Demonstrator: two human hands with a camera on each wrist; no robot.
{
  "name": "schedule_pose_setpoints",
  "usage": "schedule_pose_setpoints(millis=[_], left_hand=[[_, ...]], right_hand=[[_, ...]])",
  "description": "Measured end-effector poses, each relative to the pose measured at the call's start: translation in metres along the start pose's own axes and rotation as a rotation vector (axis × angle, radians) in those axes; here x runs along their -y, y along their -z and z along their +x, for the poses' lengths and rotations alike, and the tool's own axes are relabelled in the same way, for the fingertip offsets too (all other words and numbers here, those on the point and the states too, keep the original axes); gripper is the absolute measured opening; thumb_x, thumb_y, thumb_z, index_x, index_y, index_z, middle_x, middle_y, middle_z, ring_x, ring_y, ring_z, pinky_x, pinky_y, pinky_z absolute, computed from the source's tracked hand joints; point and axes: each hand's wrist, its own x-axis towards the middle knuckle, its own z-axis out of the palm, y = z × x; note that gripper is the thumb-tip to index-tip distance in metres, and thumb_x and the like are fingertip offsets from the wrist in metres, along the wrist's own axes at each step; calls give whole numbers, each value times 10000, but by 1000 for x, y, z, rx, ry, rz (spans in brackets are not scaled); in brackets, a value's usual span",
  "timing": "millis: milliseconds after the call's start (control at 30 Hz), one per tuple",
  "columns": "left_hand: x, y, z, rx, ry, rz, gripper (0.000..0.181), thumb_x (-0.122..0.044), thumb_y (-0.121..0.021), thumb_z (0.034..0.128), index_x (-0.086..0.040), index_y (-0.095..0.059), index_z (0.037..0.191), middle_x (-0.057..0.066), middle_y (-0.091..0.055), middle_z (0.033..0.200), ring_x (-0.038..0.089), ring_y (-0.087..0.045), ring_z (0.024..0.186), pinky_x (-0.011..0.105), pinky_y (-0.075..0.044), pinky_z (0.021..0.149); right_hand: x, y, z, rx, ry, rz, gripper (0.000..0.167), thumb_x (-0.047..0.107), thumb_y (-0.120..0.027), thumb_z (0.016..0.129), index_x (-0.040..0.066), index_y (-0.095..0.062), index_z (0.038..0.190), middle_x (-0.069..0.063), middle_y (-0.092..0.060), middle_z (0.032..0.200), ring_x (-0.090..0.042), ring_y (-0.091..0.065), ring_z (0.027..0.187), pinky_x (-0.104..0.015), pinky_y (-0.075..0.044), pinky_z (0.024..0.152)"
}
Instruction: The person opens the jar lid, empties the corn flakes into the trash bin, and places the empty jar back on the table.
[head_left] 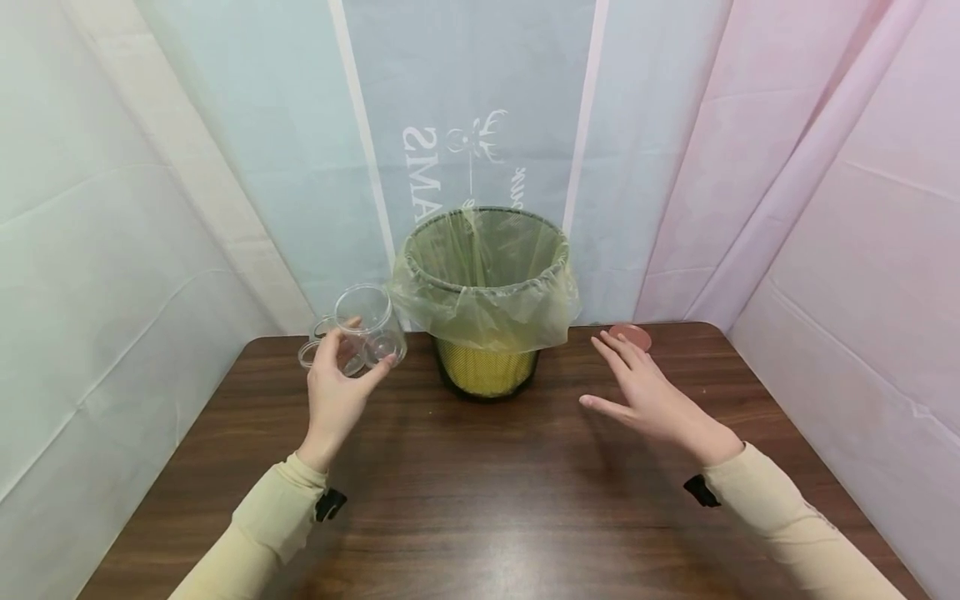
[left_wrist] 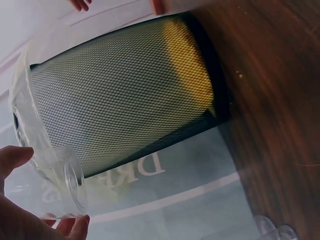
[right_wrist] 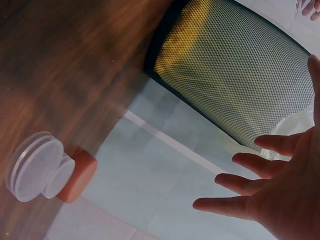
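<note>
In the head view my left hand [head_left: 335, 398] holds a clear plastic jar [head_left: 366, 307] between thumb and fingers, above the table's back left. The left wrist view shows this jar [left_wrist: 70, 182] beside the bin liner. Other clear containers [head_left: 307, 354] stand behind the hand, partly hidden. My right hand [head_left: 651, 402] hovers at the right with fingers spread, holding nothing. Near its fingertips lies a pinkish-orange round piece [head_left: 633, 335]. In the right wrist view, pale round lid-like pieces [right_wrist: 39, 170] sit against that orange piece [right_wrist: 80, 176].
A black mesh bin [head_left: 487, 371] stands at the table's back middle, yellow showing through its lower mesh. A translucent liner bag [head_left: 495, 317] folds over its rim. The dark wooden table [head_left: 480, 483] is bordered by pale curtains [head_left: 277, 125] at the back and sides.
</note>
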Motion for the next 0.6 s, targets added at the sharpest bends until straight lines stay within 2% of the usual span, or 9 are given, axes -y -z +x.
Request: schedule_pose_setpoints(millis=[200,400,600], left_hand=[[10,0,-7,4,29,59,625,-184,-850,686,-152,-578,1248,33,-592,1227,225,-601,1072,393,-519,873],[18,1,-11,18,63,104,631,-189,-861,670,-144,-585,1235,35,-608,1199,227,-603,1011,334,-512,799],[30,1,-16,9,76,139,641,-146,-865,653,-96,-593,1231,95,-567,1177,221,-581,1010,256,-519,794]], right_hand=[[-3,-9,-11,26,-11,-17,884,536,-641,838,72,-263,1490,-150,-251,1538,-356,-217,1417,-608,-236,1071],[-10,-13,-18,33,4,-18,878,515,-650,840,33,-282,1475,-196,-263,1522,-435,-221,1396,-618,-205,1073],[-16,-11,-24,-7,-6,-21,866,475,-682,829,24,-304,1464,-220,-292,1497,-453,-273,1352,-609,-259,1041]])
